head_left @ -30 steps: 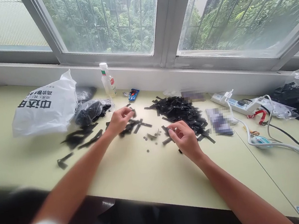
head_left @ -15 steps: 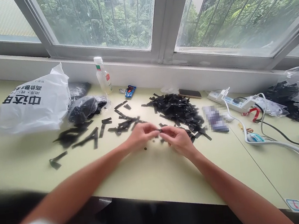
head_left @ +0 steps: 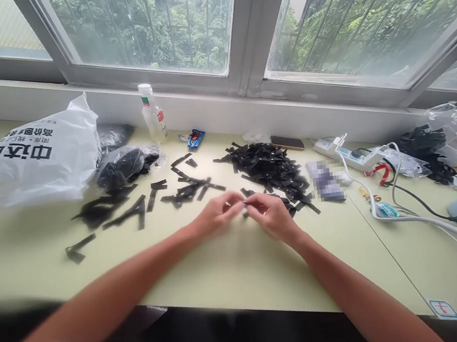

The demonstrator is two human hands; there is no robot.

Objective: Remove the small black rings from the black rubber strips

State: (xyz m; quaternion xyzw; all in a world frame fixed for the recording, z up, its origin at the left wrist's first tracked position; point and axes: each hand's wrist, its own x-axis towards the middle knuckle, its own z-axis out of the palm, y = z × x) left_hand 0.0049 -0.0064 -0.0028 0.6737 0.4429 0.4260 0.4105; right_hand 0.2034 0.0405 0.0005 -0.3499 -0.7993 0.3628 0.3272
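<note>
My left hand (head_left: 218,213) and my right hand (head_left: 273,215) meet over the pale yellow-green table (head_left: 232,265), fingertips pinched together on a small black strip (head_left: 246,204) held between them. Just beyond my right hand lies a heap of black strips (head_left: 272,169). To the left of my hands, more black strips (head_left: 189,188) are spread out singly and in small bunches (head_left: 108,210).
A white plastic bag with black print (head_left: 37,158) and a dark bag (head_left: 125,166) lie at the back left. A small bottle (head_left: 152,114) stands by the window sill. A power strip (head_left: 345,154), white cables (head_left: 426,219) and more bags (head_left: 438,148) are on the right.
My left hand came from the loose strips on the left to meet my right hand at the middle. Both hands now pinch one small strip between them. The view shifted slightly.
</note>
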